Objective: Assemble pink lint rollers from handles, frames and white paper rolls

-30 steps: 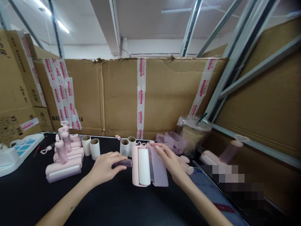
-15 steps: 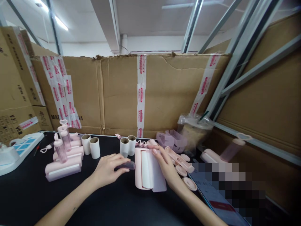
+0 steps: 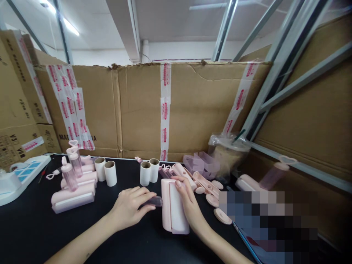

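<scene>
My right hand (image 3: 189, 201) is wrapped round the right side of a pink lint roller body (image 3: 166, 207), which stands nearly upright with a white paper roll (image 3: 178, 205) showing in its opening. Its translucent purple cover (image 3: 180, 231) shows along the lower edge. My left hand (image 3: 132, 206) is closed on a dark translucent handle (image 3: 156, 201), pointing sideways at the body's left side. The handle's tip meets or nearly meets the body; I cannot tell whether they are joined. The handle's other end is hidden in the hand.
Several lint rollers with upright handles (image 3: 73, 198) stand at left. White paper rolls (image 3: 110, 173) stand mid-table. Pink shells (image 3: 207, 185), round caps (image 3: 222, 216) and translucent covers (image 3: 202, 165) lie at right, beside a phone (image 3: 251, 245) and a bagged drink cup (image 3: 228, 157). Cardboard walls (image 3: 140, 110) enclose the back.
The translucent cover, swung out to the right before, now sits close against the roller body. Both hands have shifted slightly right and down, with the handle's tip still at the body's side.
</scene>
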Action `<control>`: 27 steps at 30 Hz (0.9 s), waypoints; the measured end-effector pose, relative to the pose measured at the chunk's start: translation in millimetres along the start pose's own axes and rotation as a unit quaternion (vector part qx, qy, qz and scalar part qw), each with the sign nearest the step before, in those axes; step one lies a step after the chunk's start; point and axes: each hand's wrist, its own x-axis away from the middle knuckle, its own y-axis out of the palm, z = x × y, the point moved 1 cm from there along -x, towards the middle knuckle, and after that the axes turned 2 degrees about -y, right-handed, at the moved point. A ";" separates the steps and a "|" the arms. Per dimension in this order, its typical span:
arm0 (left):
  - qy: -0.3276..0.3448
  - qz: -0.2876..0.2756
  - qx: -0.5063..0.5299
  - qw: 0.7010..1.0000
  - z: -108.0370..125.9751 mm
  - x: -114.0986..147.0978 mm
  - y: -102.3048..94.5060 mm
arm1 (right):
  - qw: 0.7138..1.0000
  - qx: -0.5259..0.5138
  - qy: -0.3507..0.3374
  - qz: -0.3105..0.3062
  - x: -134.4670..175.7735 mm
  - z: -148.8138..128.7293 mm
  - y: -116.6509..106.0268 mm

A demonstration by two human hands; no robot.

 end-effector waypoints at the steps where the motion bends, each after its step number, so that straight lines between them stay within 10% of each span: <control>1: 0.009 -0.005 -0.017 1.000 -1.0 -0.1 -3.6 | 1.000 -0.003 0.000 -0.003 -1.2 1.5 0.4; 10: 0.068 0.072 -0.006 0.995 -15.3 2.7 -45.3 | 0.929 0.023 0.004 -0.369 -20.4 -29.9 -30.0; 15: -0.032 0.302 0.057 0.951 -19.5 8.2 -45.4 | 0.949 -0.110 0.057 -0.290 -17.7 -18.5 -24.7; 21: -0.128 0.009 0.291 0.948 -8.1 0.3 -40.1 | 0.961 -0.170 0.028 -0.216 -16.2 -12.6 -14.9; 27: -0.174 -0.001 0.232 0.957 -0.4 22.7 -59.7 | 0.944 -0.082 -0.008 -0.320 -3.7 -22.1 3.1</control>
